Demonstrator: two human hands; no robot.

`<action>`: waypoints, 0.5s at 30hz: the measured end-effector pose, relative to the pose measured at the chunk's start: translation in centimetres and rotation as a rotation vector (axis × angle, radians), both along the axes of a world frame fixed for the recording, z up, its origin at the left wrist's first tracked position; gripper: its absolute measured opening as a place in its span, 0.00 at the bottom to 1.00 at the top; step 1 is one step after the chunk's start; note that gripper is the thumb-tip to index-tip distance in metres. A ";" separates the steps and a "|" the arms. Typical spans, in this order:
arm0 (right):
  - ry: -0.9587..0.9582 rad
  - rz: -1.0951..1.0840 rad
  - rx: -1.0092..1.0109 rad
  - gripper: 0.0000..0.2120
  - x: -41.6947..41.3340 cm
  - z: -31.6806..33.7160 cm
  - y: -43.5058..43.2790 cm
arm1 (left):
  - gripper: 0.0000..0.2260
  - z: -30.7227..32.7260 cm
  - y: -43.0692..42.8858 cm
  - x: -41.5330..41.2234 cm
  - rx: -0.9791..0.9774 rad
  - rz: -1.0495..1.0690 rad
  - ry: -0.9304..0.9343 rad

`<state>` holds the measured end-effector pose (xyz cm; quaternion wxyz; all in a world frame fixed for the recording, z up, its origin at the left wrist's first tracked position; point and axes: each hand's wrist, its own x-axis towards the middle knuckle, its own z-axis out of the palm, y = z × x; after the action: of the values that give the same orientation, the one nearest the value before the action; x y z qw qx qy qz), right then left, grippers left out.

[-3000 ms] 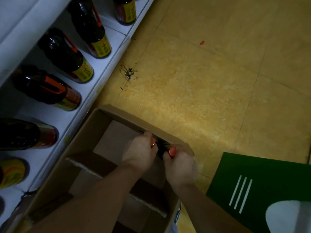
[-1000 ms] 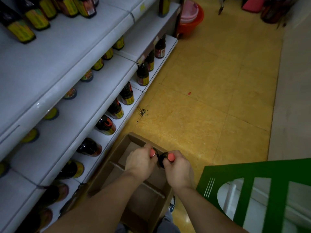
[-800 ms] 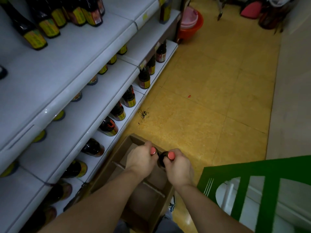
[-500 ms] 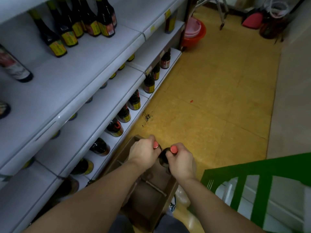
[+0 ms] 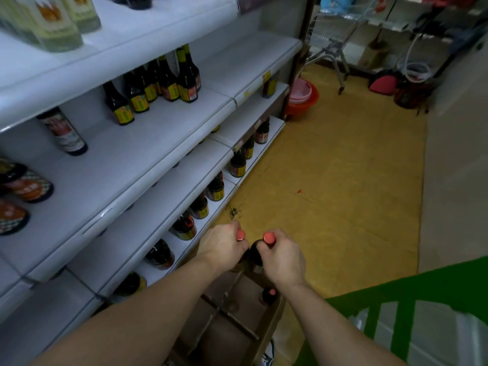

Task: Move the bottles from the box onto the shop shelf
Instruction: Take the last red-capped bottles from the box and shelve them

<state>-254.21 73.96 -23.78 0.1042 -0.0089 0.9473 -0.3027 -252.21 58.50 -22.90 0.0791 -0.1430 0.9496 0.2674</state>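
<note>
Box: below the forearms, dividers inside.
Boxed bottle: upright in a right-side cell.
Right hand: grips right bottle by the neck, over the box's far end.
Left hand: grips left bottle likewise, just beside.
Shelf: left, dark bottles on it.

Dim, flat indoor light from overhead. White shelves show a cool sheen on top; the bays under them go near-black. Heavy wide-angle bend: shelves curve toward the left edge. Far left pale bottles and near right green stand are smeared. Yellow floor low-contrast, soft.
</note>
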 end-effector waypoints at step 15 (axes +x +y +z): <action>0.110 0.092 -0.113 0.08 -1.2 5.7 -1.9 | 0.10 5.4 -2.4 -0.6 0.011 0.016 0.117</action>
<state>-255.40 72.04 -18.09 0.0652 -0.0749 0.9317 -0.3494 -252.79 56.12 -17.54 0.0223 -0.1344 0.9499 0.2813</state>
